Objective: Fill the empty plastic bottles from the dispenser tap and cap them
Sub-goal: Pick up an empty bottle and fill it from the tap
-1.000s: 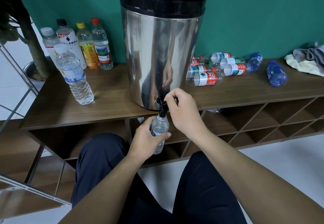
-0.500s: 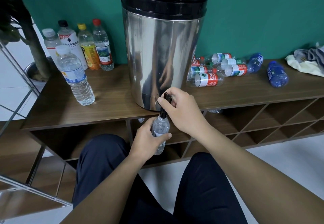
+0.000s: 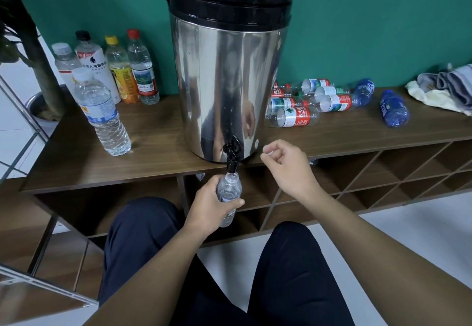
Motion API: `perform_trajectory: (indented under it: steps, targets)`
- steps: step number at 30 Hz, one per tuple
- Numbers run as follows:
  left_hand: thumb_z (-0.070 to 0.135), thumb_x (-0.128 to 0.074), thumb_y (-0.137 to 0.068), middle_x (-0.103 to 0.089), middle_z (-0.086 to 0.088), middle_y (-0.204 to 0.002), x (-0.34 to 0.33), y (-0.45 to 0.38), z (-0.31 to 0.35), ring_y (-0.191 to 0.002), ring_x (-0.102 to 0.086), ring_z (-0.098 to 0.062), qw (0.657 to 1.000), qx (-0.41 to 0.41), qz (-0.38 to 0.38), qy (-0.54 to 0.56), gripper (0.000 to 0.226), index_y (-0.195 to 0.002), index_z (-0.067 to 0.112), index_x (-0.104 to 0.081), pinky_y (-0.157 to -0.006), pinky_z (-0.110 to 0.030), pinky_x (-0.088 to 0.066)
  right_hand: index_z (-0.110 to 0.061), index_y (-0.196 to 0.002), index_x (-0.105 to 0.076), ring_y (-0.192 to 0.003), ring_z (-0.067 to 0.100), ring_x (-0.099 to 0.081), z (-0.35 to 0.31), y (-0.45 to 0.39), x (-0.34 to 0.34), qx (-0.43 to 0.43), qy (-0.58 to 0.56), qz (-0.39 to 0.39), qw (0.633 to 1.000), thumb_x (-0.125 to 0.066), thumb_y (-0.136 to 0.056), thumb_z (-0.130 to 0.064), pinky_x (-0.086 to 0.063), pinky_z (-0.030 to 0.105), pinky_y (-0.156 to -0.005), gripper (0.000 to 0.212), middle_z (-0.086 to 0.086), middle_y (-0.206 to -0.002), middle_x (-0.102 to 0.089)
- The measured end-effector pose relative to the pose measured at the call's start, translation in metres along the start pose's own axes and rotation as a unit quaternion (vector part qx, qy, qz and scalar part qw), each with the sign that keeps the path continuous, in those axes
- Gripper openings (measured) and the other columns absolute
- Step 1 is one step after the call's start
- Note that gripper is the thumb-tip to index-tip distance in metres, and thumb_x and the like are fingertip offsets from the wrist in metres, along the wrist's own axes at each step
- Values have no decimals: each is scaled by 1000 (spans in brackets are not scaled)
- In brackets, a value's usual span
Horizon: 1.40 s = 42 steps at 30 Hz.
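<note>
Gripping a small clear bottle (image 3: 229, 193) round its body, the left hand (image 3: 212, 204) holds it upright and uncapped, mouth just under the black tap (image 3: 232, 152) at the dispenser's (image 3: 229, 83) foot, at 12 o'clock from the fist. How full it is can't be made out. Right hand (image 3: 288, 166) hangs loose at 3 o'clock from the tap, clear of it, fingers lightly curled; something pale shows at thumb and forefinger, perhaps a cap, too small to tell. Over at 10 o'clock on the shelf (image 3: 158, 152), a big white-capped bottle (image 3: 102, 113) stands alone, water nearly to the shoulder. Behind it against the wall, four capped bottles (image 3: 112, 70) stand in a row, white, black, yellow and red caps. At 2 o'clock, beside the dispenser, red-labelled clear bottles (image 3: 301, 107) lie on their sides in a heap, looking empty. Two blue bottles (image 3: 393, 108) lie further right, and cloths (image 3: 444, 88) are bunched at the shelf's far end.
</note>
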<state>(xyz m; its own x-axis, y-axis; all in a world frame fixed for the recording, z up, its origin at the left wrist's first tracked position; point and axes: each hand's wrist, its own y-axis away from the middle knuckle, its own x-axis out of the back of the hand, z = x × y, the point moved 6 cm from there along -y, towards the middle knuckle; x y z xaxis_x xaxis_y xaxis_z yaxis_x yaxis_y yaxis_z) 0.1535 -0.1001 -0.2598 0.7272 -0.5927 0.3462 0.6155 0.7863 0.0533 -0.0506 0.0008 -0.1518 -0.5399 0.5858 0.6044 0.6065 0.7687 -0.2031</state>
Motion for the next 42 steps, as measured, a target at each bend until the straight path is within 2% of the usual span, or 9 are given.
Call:
perform_trajectory:
  steps: [3,7,11,16,21,25,29,33,42]
  targets:
    - [34,-103,-77,-79,19,-116,-3,-2,-1,-109,-74,2,1000,0,-1,4,70,-137,35,-68,-105,-39,-63,-26,-117,-73,-78,8,-60,18,-4,7,13,82,16,996,-80,-100,-20,-53,23,-78,19,-5,-99,-64]
    - [33,-102,-79,-80,19,-115,-9,-3,1,-108,-76,2,1000,0,-2,12,66,-136,34,-69,-104,-39,-64,-23,-141,-67,-92,1,-62,30,-18,9,9,140,1,990,-78,-103,-21,-44,8,-82,41,-5,-135,-55]
    - [29,-101,-81,-80,22,-112,-15,-2,5,-105,-76,4,1000,-2,-4,19,61,-133,34,-69,-102,-36,-64,-20,-154,-61,-95,7,-63,36,-36,2,29,159,-45,986,-73,-107,-25,-55,28,-97,49,0,-145,-54]
    - [32,-100,-82,-80,19,-114,-20,-4,6,-106,-76,2,1000,-3,-6,19,58,-131,36,-69,-102,-38,-64,-20,-154,-63,-104,13,-58,43,-52,-13,49,194,-82,976,-70,-109,-29,-49,31,-100,47,1,-142,-56]
    - [34,-100,-82,-79,19,-116,-21,-4,5,-107,-75,2,1000,-5,-7,18,58,-131,38,-69,-103,-38,-63,-19,-137,-74,-102,18,-61,50,-54,-17,53,205,-70,975,-71,-108,-21,-49,31,-94,29,2,-132,-58]
    - [30,-100,-81,-79,20,-116,-19,1,9,-108,-75,3,1000,-16,-10,16,61,-133,37,-69,-103,-36,-62,-17,-128,-75,-104,18,-60,47,-48,-15,63,212,-110,969,-67,-110,-24,-45,29,-91,20,1,-128,-55]
    - [26,-101,-81,-80,20,-113,-17,9,14,-107,-76,0,999,-29,-16,15,59,-130,35,-70,-102,-34,-61,-23,-113,-76,-93,6,-60,31,-23,-9,68,135,-117,982,-71,-107,-35,-45,21,-87,14,-9,-111,-58]
    - [33,-101,-76,-81,16,-114,-14,19,23,-108,-77,-4,999,-34,-26,13,62,-130,39,-70,-105,-43,-61,-26,-103,-77,-87,8,-63,1,16,-2,63,15,-109,992,-77,-102,-41,-50,17,-80,15,-9,-98,-70]
    - [25,-102,-79,-80,19,-118,6,50,73,-111,-76,-3,995,-84,-40,23,68,-138,37,-69,-106,-39,-61,-26,-111,-81,-89,17,-63,-76,63,20,170,-5,-145,975,-80,-102,-28,-51,23,-78,9,-7,-103,-67]
